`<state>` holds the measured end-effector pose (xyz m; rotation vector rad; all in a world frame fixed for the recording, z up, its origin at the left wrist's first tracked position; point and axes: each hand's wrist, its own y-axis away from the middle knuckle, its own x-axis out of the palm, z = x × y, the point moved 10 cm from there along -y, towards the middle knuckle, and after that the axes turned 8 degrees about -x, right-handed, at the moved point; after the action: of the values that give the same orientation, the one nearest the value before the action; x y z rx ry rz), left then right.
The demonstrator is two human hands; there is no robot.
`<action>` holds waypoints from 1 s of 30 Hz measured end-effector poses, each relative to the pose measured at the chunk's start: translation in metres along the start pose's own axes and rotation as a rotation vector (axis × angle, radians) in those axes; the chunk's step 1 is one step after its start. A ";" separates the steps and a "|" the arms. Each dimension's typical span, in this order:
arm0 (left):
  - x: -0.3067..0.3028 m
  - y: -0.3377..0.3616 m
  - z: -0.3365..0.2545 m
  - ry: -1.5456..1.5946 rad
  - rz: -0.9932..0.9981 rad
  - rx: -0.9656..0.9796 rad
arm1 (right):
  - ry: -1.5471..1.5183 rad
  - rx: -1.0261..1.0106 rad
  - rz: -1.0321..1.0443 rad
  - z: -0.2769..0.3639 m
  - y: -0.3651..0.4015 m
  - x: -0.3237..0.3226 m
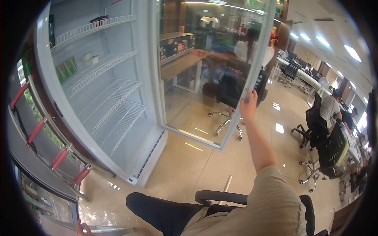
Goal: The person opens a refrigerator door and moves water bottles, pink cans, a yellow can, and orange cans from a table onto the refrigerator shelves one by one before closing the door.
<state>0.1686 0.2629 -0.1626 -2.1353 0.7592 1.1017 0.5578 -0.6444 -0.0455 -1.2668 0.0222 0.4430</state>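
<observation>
My right hand [249,103] holds the outer frame edge of a glass door [204,90], which stands swung open. The door belongs to a white upright fridge [151,157] with several wire shelves. Green-and-white cartons [67,70] and small white cups [91,59] sit on one shelf; a dark red-and-black item [98,19] lies on the top one. The lower shelves hold nothing visible. At the bottom left edge, my left hand [83,229] shows only partly, its fingers apart, beside a pale flat panel [112,230].
A folded ladder-like frame [36,131] with red parts leans left of the fridge. Behind the glass are a wooden counter and an office chair [230,90]. Mesh chairs [330,151] and seated people [330,107] are on the right. A chair armrest [220,196] is beside my body.
</observation>
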 end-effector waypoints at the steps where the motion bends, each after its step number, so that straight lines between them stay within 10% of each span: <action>1: -0.002 0.001 -0.003 0.017 -0.002 -0.033 | -0.069 0.003 -0.003 -0.017 -0.002 0.005; 4: 0.068 -0.024 0.149 0.307 -0.070 -0.057 | 0.049 -0.121 0.026 -0.063 -0.009 0.007; 5: 0.021 -0.005 0.047 0.068 0.030 -0.181 | 0.150 -0.093 0.102 -0.065 -0.006 0.002; 6: 0.007 0.002 0.028 0.049 -0.073 -0.136 | 0.075 0.086 0.282 -0.023 -0.013 -0.006; 10: 0.002 0.007 0.016 0.032 -0.109 -0.106 | 0.351 -0.365 0.057 -0.081 -0.003 0.015; 11: -0.005 0.008 0.013 0.050 -0.078 -0.192 | 0.565 -0.131 0.281 -0.071 -0.008 0.032; 14: -0.004 0.008 0.020 0.078 -0.133 -0.177 | 0.126 -0.465 -0.064 0.076 0.047 0.048; 17: -0.023 0.022 0.020 0.074 -0.159 -0.150 | -0.350 -0.543 0.203 0.195 0.144 0.094; 19: -0.019 0.031 0.027 0.355 0.092 -0.198 | -0.975 -0.245 0.463 0.178 0.236 0.209; 22: -0.045 0.073 0.074 0.773 0.053 -0.297 | -1.034 -0.639 0.707 0.421 0.316 0.074; 30: -0.145 0.193 0.235 0.742 -0.727 -0.660 | -1.819 -0.748 0.945 0.698 0.396 -0.084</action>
<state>-0.1573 0.3396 -0.1987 -3.0484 -0.1932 0.1336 0.1924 0.0641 -0.1689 -1.0376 -1.2079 2.4452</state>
